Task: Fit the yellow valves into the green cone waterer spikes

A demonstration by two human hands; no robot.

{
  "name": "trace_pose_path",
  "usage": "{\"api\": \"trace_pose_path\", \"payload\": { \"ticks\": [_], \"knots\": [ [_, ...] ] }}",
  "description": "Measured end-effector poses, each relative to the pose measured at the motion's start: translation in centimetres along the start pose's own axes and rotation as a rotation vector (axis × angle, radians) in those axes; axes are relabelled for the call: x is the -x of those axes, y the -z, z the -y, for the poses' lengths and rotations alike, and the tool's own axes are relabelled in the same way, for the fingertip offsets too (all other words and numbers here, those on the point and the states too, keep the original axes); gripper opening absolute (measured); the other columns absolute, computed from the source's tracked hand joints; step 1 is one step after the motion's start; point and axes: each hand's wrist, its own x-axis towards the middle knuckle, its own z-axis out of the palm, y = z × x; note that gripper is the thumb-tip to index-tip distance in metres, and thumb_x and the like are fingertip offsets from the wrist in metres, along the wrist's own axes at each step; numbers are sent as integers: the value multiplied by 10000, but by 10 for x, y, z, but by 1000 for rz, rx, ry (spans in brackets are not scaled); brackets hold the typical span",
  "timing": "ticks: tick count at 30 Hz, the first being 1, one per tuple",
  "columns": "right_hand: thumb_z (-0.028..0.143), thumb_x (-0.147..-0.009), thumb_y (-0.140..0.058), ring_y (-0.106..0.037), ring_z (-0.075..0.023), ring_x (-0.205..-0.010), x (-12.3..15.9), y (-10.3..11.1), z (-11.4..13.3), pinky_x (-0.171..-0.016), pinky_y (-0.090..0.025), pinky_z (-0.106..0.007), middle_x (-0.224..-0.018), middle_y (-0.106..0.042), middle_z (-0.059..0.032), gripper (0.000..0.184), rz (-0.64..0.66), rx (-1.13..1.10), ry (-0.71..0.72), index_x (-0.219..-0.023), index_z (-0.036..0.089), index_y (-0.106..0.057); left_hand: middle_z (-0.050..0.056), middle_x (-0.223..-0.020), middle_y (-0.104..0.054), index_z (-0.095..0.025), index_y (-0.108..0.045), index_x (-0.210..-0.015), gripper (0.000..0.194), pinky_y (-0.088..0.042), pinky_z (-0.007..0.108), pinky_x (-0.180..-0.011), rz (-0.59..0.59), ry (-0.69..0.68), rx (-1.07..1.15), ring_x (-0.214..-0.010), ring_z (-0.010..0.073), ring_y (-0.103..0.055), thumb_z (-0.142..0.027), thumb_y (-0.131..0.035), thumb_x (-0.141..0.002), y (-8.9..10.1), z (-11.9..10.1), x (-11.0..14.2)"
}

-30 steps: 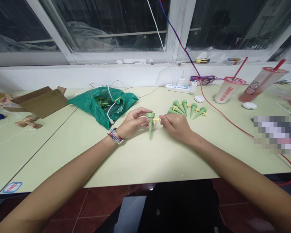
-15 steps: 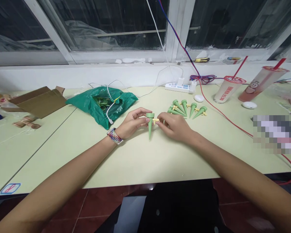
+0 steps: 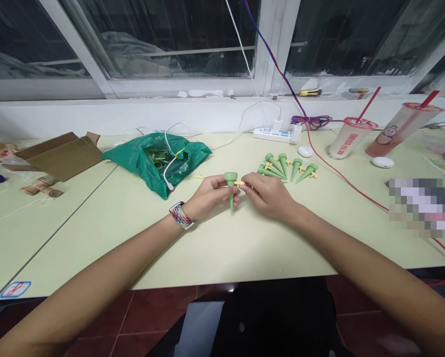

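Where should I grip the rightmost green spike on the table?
Grip the rightmost spike at its wide end, coming from above with your right hand. It lies with its tip pointing left toward you, and the thick end likely holds better than the narrow tip.

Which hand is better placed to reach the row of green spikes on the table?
Probably the right hand, which sits just beside the row of green spikes; the left hand holds a green spike farther away.

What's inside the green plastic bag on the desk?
The open green plastic bag holds a heap of green plastic pieces. A white cable lies across its mouth, and the bag's folds cover anything deeper.
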Motion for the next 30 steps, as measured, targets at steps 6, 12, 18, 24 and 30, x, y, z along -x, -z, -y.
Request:
{"api": "trace_pose_path", "payload": {
  "ticks": [6, 12, 18, 24, 30],
  "knots": [
    [372, -1098, -417, -530, -163, -651, -2, 1, 8, -635, -360, -302, -718, -600, -11, 340, 28, -212, -152, -830, 216, -555, 45, -765, -723, -127, -748, -914, 264, -579, 279, -653, -32, -22, -75, -664, 146, -690, -341, -866, -815, -6, 0, 2],
    [424, -1100, -375, -470, -152, -572, -5, 2, 12, -604, -352, -299, -596, -500, 15, 441, 19, -301, -258, -725, 219, -483, 50, -784, -732, -132, -752, -917, 221, -579, 276, -675, -43, -37, -72, -686, 148, -701, -313, -844, -831, -6, 2, 3],
    [362, -1048, -468, -510, -178, -609, 0, 3, 4, -586, -273, -317, -730, -640, -33, 207, -18, 62, -28, -935, 214, -558, 67, -805, -734, -119, -751, -882, 208, -593, 302, -670, -11, 3, 19, -661, 156, -707, -289, -850, -816, -4, 3, 2],
    [304, -1040, -439, -491, -159, -608, -4, 0, 10, -598, -327, -300, -705, -597, 5, 213, 62, -260, -176, -846, 228, -481, 85, -836, -762, -115, -756, -976, 272, -621, 323, -701, -5, -12, -11, -705, 189, -750, -316, -858, -823, -6, 3, 4],
    [354, -1081, -339, -392, -143, -513, -10, -1, 12, -556, -329, -295, -578, -463, 43, 362, 154, -638, -333, -748, 240, -423, 82, -791, -771, -129, -731, -908, 253, -618, 309, -696, -70, -41, -91, -699, 197, -759, -335, -852, -828, -12, 0, 7]
  ]
}}
